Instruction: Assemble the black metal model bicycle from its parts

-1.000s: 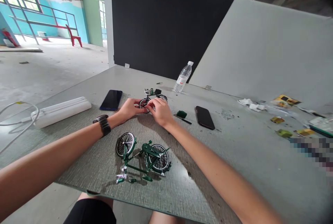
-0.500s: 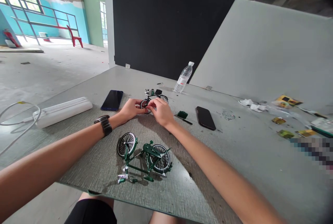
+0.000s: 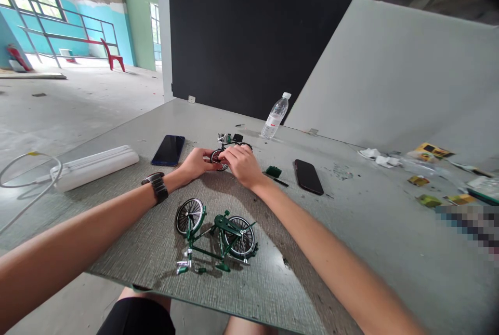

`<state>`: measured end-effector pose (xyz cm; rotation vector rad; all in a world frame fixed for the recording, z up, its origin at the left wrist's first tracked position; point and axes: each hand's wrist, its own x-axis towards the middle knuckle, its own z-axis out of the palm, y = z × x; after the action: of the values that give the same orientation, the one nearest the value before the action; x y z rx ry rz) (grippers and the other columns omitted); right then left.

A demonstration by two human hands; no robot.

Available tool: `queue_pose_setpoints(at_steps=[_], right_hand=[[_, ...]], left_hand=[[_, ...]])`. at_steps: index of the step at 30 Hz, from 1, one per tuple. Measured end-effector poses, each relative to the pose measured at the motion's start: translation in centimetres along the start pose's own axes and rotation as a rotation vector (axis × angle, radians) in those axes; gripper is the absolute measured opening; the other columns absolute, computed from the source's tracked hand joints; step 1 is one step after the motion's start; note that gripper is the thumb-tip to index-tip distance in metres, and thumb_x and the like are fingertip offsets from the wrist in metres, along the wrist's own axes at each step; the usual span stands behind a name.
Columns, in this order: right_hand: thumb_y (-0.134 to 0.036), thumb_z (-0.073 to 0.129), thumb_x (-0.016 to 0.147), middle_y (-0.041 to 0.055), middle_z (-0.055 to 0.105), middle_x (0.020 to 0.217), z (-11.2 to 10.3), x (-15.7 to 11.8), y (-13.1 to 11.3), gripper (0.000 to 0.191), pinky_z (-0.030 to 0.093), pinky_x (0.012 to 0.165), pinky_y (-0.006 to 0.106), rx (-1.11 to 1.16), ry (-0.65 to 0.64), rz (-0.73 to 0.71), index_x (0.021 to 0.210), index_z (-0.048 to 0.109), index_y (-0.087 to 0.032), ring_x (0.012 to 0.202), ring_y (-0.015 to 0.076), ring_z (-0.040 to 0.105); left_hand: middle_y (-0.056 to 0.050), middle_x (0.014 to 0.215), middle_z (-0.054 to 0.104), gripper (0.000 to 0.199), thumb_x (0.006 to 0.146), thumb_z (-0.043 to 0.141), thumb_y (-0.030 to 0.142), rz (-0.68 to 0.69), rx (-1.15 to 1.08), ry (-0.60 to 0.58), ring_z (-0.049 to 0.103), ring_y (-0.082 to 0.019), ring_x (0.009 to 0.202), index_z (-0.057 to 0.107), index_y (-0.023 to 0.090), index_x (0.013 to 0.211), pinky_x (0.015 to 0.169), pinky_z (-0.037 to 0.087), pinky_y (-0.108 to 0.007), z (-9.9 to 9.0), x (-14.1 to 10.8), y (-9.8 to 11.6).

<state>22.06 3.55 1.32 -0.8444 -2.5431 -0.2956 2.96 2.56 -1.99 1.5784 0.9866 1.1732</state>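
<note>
A small black toy bicycle [image 3: 225, 140] stands upright on the table, between my two hands. My left hand [image 3: 197, 162] pinches its front wheel from the left side, thumb low near the tyre. From the right, my right hand [image 3: 242, 164] has its fingers bent over the frame behind that wheel and covers much of the bicycle's middle; the fingertips are partly hidden. Closer to me a green toy bicycle [image 3: 206, 253] lies on its side, its handlebar towards the near edge. Right of my right hand lie a small green basket-like piece [image 3: 273, 171] and a thin dark strip [image 3: 277, 180].
Phones lie on the left [image 3: 168, 150] and the right [image 3: 308, 176]. A white power strip [image 3: 97, 167] with a cable sits at the left. Behind the black bicycle stands a water bottle [image 3: 275, 117]. Wrappers and crumpled tissue [image 3: 378, 158] litter the right. A black panel [image 3: 249, 34] borders the back.
My right hand has shifted slightly to the right, its fingers now lying flatter across the black bicycle. My left hand and the green bicycle stay in place.
</note>
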Motion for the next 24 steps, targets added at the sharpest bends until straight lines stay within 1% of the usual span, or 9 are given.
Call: queue_pose_setpoints(at_steps=[3, 5, 8, 10, 14, 18, 21, 24], right_hand=[[-0.034, 0.05, 0.103, 0.0077, 0.07, 0.109, 0.7, -0.2, -0.3, 0.02, 0.039, 0.088, 0.037, 0.121, 0.076, 0.15, 0.108, 0.064, -0.021, 0.1, 0.0238, 0.059], [-0.037, 0.051, 0.102, 0.0086, 0.07, 0.108, 1.1, -0.3, -0.5, 0.021, 0.04, 0.088, 0.036, 0.157, 0.098, 0.202, 0.106, 0.064, -0.02, 0.099, 0.0241, 0.06], [-0.035, 0.055, 0.1, 0.008, 0.072, 0.103, 1.3, -0.3, -0.7, 0.018, 0.041, 0.089, 0.037, 0.18, 0.117, 0.204, 0.102, 0.065, -0.02, 0.098, 0.0245, 0.06], [-0.031, 0.057, 0.099, 0.0069, 0.072, 0.099, 1.5, -0.4, -0.6, 0.014, 0.043, 0.089, 0.037, 0.22, 0.14, 0.201, 0.099, 0.066, -0.021, 0.096, 0.0241, 0.06], [-0.023, 0.058, 0.098, 0.006, 0.072, 0.097, 2.0, -0.7, -0.3, 0.01, 0.046, 0.087, 0.035, 0.317, 0.205, 0.206, 0.101, 0.068, -0.021, 0.095, 0.0229, 0.061], [-0.028, 0.057, 0.099, 0.006, 0.073, 0.099, 2.2, -1.0, -0.3, 0.013, 0.046, 0.089, 0.037, 0.315, 0.207, 0.194, 0.103, 0.069, -0.023, 0.096, 0.0236, 0.061], [-0.033, 0.057, 0.099, 0.0063, 0.073, 0.101, 2.1, -1.0, -0.5, 0.016, 0.045, 0.09, 0.037, 0.28, 0.207, 0.207, 0.103, 0.068, -0.023, 0.098, 0.0244, 0.061], [-0.031, 0.057, 0.099, 0.0063, 0.073, 0.1, 2.0, -1.0, -0.7, 0.014, 0.044, 0.09, 0.036, 0.255, 0.205, 0.224, 0.102, 0.068, -0.022, 0.098, 0.0243, 0.061]], left_hand=[[-0.004, 0.09, 0.076, 0.032, 0.068, 0.08, 0.026, 0.012, 0.014, -0.011, 0.066, -0.02, 0.084, 0.077, 0.015, 0.098, 0.086, 0.051, -0.034, -0.1, 0.0, -0.1], [-0.003, 0.091, 0.076, 0.031, 0.068, 0.079, 0.025, 0.022, 0.006, -0.027, 0.067, -0.02, 0.085, 0.077, 0.015, 0.098, 0.087, 0.051, -0.033, -0.1, 0.1, -0.1], [-0.004, 0.092, 0.076, 0.03, 0.068, 0.08, 0.026, 0.022, -0.001, -0.033, 0.067, -0.02, 0.086, 0.077, 0.014, 0.096, 0.088, 0.05, -0.033, -0.2, 0.0, -0.1], [-0.005, 0.093, 0.077, 0.033, 0.067, 0.081, 0.027, 0.012, -0.003, -0.028, 0.067, -0.021, 0.087, 0.077, 0.013, 0.097, 0.088, 0.051, -0.034, -0.1, 0.0, 0.0], [-0.006, 0.095, 0.077, 0.036, 0.067, 0.081, 0.027, -0.011, -0.006, -0.018, 0.068, -0.021, 0.089, 0.077, 0.012, 0.1, 0.089, 0.051, -0.034, 0.0, -0.1, 0.3], [-0.006, 0.096, 0.077, 0.035, 0.068, 0.081, 0.026, -0.024, -0.013, -0.026, 0.069, -0.021, 0.089, 0.077, 0.012, 0.1, 0.089, 0.051, -0.033, 0.0, -0.1, 0.4], [-0.006, 0.096, 0.077, 0.035, 0.068, 0.081, 0.027, -0.006, -0.007, -0.028, 0.068, -0.021, 0.088, 0.077, 0.012, 0.1, 0.088, 0.052, -0.033, -0.1, -0.1, 0.3], [-0.006, 0.096, 0.077, 0.035, 0.068, 0.081, 0.026, -0.003, 0.012, -0.018, 0.068, -0.021, 0.088, 0.077, 0.012, 0.1, 0.09, 0.051, -0.033, 0.0, -0.2, 0.4]])
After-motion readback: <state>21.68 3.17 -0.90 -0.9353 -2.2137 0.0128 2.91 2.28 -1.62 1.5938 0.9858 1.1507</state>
